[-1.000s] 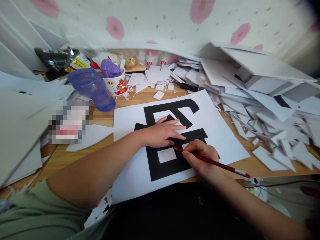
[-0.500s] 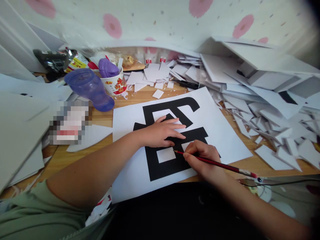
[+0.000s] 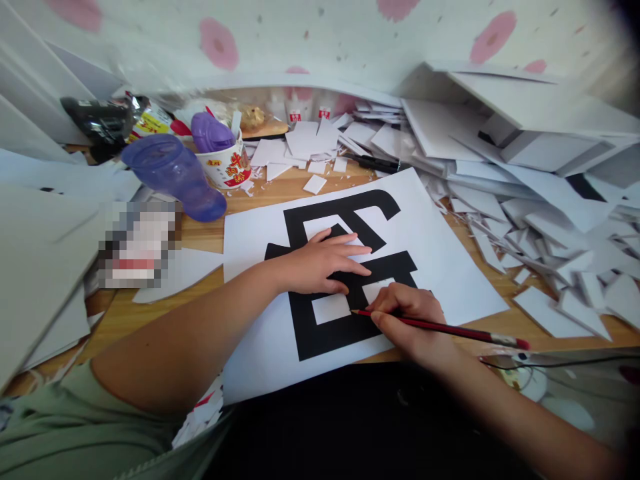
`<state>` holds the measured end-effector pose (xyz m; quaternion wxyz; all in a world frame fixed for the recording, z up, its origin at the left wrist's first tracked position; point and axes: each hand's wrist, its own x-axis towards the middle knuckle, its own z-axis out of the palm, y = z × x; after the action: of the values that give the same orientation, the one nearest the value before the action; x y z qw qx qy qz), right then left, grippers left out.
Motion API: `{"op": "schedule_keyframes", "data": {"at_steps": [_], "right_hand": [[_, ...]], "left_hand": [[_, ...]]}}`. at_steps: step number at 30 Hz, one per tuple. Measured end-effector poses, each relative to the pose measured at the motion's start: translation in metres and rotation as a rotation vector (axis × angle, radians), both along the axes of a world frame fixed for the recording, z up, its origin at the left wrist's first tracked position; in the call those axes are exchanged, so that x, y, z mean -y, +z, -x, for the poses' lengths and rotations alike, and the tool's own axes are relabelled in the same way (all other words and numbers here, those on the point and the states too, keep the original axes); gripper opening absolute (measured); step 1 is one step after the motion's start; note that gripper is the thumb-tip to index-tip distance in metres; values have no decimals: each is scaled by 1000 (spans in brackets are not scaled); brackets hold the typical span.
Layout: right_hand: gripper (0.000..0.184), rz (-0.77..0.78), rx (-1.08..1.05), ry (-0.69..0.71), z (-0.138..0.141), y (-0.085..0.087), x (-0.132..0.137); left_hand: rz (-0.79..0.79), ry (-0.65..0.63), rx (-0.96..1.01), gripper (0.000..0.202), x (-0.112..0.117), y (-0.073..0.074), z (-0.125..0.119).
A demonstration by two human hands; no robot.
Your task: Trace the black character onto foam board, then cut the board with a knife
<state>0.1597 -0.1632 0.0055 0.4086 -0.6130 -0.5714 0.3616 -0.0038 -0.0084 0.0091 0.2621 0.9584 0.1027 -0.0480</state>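
- While your printed sheet (image 3: 450, 273) lies at the front edge of the counter (image 3: 203, 233), its big black character (image 3: 310, 343) faces up.
- Your left hand (image 3: 327, 267) rests spread on it, grasping nothing.
- Your right hand (image 3: 413, 317) grasps a red-and-black pencil (image 3: 465, 332), point beside the corner of a white gap in the character.
- Toward the counter's back left corner, a purple cup (image 3: 175, 177) sits near a paper tub (image 3: 227, 170).
- White scraps (image 3: 550, 267) heap along the counter's right side.

Pencil tip (image 3: 355, 311) nearer, right hand (image 3: 411, 315) too
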Motion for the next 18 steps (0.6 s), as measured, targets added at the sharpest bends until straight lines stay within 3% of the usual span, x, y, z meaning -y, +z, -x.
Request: {"op": "schedule_keyframes", "data": {"at_steps": [10,14,18], "right_hand": [[16,1,-111,-17,-3,-5,1],[18,-85,-293,-145,-3,-11,0],[16,-94,-125,-107,10,-8,-1]], "left_hand": [[-11,-1,-20,43,0,2,0],[-11,5,-35,45,1,2,-1],[-9,18,-23,46,2,2,-2]]}}
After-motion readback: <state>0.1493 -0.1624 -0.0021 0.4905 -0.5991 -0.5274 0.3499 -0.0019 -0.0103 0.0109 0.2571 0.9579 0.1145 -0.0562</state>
